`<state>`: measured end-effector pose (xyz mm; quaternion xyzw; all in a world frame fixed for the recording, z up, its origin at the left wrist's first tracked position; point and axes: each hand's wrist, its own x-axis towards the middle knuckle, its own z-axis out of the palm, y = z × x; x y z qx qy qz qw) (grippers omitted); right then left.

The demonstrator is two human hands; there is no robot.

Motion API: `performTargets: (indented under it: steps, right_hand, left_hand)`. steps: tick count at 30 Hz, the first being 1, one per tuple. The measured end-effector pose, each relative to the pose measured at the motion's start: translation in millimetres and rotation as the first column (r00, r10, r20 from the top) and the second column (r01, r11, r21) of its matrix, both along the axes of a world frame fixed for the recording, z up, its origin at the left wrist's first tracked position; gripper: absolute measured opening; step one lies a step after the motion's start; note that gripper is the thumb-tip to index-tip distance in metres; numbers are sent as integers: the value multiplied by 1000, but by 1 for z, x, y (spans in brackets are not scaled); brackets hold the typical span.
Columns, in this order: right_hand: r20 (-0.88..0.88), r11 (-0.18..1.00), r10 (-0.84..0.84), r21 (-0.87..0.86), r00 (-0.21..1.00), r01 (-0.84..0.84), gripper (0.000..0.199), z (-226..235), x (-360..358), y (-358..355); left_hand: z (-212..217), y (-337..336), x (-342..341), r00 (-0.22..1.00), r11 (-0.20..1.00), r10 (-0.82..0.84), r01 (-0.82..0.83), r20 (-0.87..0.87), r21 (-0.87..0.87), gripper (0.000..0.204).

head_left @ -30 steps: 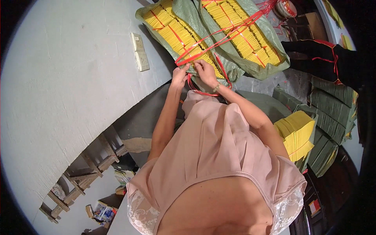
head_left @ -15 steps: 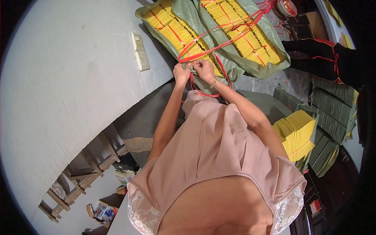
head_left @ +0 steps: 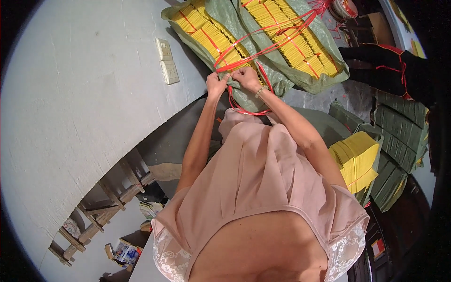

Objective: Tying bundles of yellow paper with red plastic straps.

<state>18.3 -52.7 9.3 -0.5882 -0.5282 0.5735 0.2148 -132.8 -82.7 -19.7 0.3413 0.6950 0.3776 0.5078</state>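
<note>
My left hand is closed in a pinch at the near left corner of an open green woven sack, gripping its edge. Close beside it, my right hand has its fingers pressed together at the same edge; what lies between the fingertips is too small to make out. Red plastic strapping runs just above both hands and stretches off toward the upper right. More of it loops below the hands, near my lap. Inside the sack are packed rows of yellow paper bundles, bound with red ties.
A second green sack with yellow bundles lies to the right. Beside my right arm stands a yellow paper stack, with dark green wrapped packs beyond. A pale wall with switch plates borders the left. Dark-clothed legs show at far right.
My right hand has shifted very slightly, its fingers still by the left hand at the sack's edge. The sacks and strapping look nearly the same.
</note>
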Motion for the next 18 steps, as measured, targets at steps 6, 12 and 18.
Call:
performTargets:
  steps: [6,12,18]
  right_hand:
    - [218,995,-34,97,975,13,31,14,-10,-1]
    - [163,967,-157,224,974,119,28,11,-16,-15]
    - [80,963,-197,202,977,178,23,19,-19,-25]
  left_hand:
    - [6,-2,5,991,999,6,-11,-131,-34,25]
    - [34,-6,21,983,980,165,-154,80,-129,19]
    - [43,-7,21,943,953,271,-235,191,-192,16]
